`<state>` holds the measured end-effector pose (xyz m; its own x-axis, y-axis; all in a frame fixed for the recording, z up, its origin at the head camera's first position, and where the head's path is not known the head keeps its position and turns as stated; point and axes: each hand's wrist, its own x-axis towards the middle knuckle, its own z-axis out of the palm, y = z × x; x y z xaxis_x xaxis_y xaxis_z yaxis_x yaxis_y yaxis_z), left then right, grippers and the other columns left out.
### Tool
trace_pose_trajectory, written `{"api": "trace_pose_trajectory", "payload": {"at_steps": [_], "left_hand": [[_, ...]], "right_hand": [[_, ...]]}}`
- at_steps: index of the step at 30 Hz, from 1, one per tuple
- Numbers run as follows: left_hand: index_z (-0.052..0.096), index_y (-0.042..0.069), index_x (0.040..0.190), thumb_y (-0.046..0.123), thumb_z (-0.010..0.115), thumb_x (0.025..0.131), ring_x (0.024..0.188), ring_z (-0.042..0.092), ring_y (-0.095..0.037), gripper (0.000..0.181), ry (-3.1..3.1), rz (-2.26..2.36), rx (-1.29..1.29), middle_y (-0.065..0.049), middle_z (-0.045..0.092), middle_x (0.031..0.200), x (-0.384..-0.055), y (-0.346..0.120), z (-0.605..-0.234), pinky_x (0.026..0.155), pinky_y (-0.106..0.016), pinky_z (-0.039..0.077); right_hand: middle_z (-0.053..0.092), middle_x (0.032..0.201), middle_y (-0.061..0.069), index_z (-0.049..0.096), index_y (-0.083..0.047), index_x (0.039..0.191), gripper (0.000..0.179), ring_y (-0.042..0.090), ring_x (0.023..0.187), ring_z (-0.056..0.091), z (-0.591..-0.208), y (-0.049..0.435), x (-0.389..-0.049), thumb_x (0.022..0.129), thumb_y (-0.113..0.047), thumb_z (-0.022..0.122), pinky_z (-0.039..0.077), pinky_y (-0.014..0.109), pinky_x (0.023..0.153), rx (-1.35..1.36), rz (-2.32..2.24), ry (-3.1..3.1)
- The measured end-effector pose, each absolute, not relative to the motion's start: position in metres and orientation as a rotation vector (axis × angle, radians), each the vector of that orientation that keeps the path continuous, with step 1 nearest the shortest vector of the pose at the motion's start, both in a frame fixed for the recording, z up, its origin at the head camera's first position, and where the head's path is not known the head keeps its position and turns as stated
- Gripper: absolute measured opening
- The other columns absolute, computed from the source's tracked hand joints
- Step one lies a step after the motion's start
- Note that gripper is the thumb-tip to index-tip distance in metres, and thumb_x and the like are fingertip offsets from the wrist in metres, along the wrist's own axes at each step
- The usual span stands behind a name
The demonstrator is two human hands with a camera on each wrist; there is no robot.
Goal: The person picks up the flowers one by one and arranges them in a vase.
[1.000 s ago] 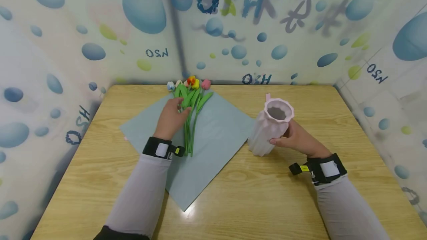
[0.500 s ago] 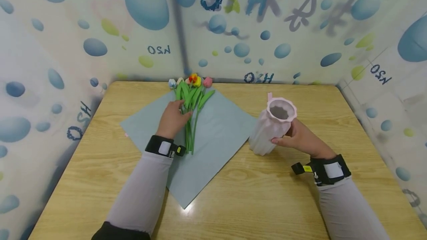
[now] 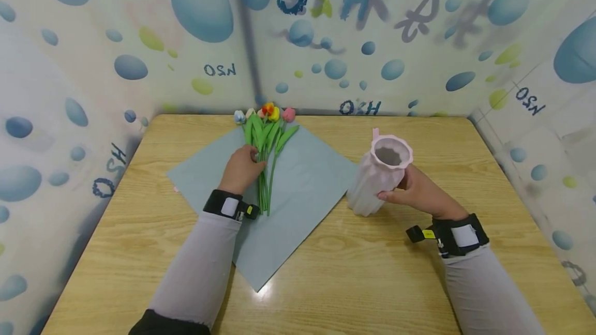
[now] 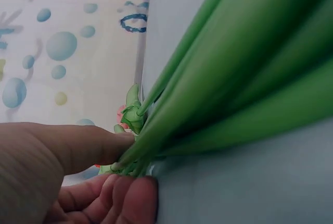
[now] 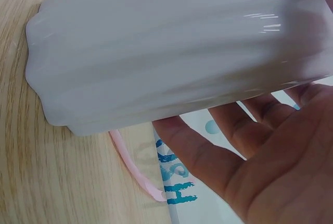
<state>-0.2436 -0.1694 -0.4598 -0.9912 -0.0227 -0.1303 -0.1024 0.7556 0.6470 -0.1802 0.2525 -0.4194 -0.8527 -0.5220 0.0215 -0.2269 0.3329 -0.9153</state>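
Note:
A bunch of artificial tulips [image 3: 264, 136] with green leaves and several coloured heads lies on a grey-blue sheet of paper [image 3: 307, 190]. My left hand [image 3: 241, 170] pinches the stems just below the leaves; in the left wrist view the green stems [image 4: 151, 138] pass between thumb and curled fingers. To the right, a pale pink ribbed vase [image 3: 370, 182] stands on the table by the sheet's right corner, its mouth facing up. My right hand [image 3: 419, 193] holds the vase from its right side, with the thumb in front and the other fingers partly hidden behind it.
The wooden table [image 3: 335, 283] runs back to a bubble-printed wall [image 3: 354, 25]. A pink ribbon-like strip [image 5: 132, 166] lies behind the vase. A small pink bit [image 3: 176, 189] shows at the sheet's left corner.
My left hand has moved slightly down along the stems, and its fingers have closed on them. The right hand keeps its hold on the vase, which stays in place.

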Motion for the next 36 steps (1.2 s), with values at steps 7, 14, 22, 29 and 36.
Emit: {"api": "trace_pose_trajectory", "payload": {"at_steps": [7, 14, 22, 29, 36], "left_hand": [[0.062, 0.0, 0.126, 0.024, 0.068, 0.1, 0.094, 0.063, -0.028, 0.037, 2.804, 1.089, -0.128, -0.015, 0.068, 0.111, -0.243, -0.171, -0.46, 0.082, -0.04, 0.052], [0.061, 0.0, 0.129, 0.023, 0.067, 0.102, 0.083, 0.072, -0.026, 0.036, 2.733, 1.173, -0.13, -0.015, 0.066, 0.109, -0.242, -0.173, -0.459, 0.074, -0.037, 0.056], [0.061, 0.002, 0.131, 0.021, 0.064, 0.102, 0.079, 0.071, -0.024, 0.034, 2.736, 1.197, -0.084, -0.015, 0.067, 0.109, -0.242, -0.179, -0.456, 0.07, -0.033, 0.055], [0.061, 0.003, 0.135, 0.021, 0.06, 0.103, 0.084, 0.071, -0.025, 0.037, 2.766, 1.259, -0.059, -0.014, 0.066, 0.115, -0.239, -0.182, -0.439, 0.072, -0.033, 0.056], [0.057, 0.003, 0.142, 0.022, 0.059, 0.106, 0.1, 0.067, -0.03, 0.04, 2.683, 1.487, -0.044, -0.016, 0.063, 0.122, -0.233, -0.181, -0.424, 0.078, -0.037, 0.061]], "right_hand": [[0.059, 0.137, -0.002, 0.041, -0.009, 0.146, 0.065, 0.007, 0.121, 0.063, -0.421, 0.253, -0.181, 0.091, -0.001, 0.076, 0.056, 0.024, 0.095, -0.692, -1.531, 2.321], [0.058, 0.137, -0.002, 0.041, -0.008, 0.146, 0.066, 0.006, 0.121, 0.063, -0.42, 0.254, -0.18, 0.091, -0.001, 0.076, 0.056, 0.023, 0.095, -0.701, -1.523, 2.326], [0.057, 0.138, -0.001, 0.04, -0.008, 0.147, 0.067, 0.005, 0.121, 0.062, -0.42, 0.254, -0.182, 0.091, -0.001, 0.076, 0.055, 0.023, 0.096, -0.715, -1.527, 2.318], [0.057, 0.139, 0.002, 0.039, -0.009, 0.146, 0.067, 0.006, 0.121, 0.062, -0.419, 0.253, -0.182, 0.091, -0.001, 0.077, 0.056, 0.023, 0.096, -0.709, -1.527, 2.321], [0.053, 0.144, 0.012, 0.037, -0.009, 0.149, 0.072, 0.005, 0.123, 0.06, -0.419, 0.254, -0.181, 0.09, -0.003, 0.078, 0.054, 0.022, 0.097, -0.683, -1.499, 2.341]]}}
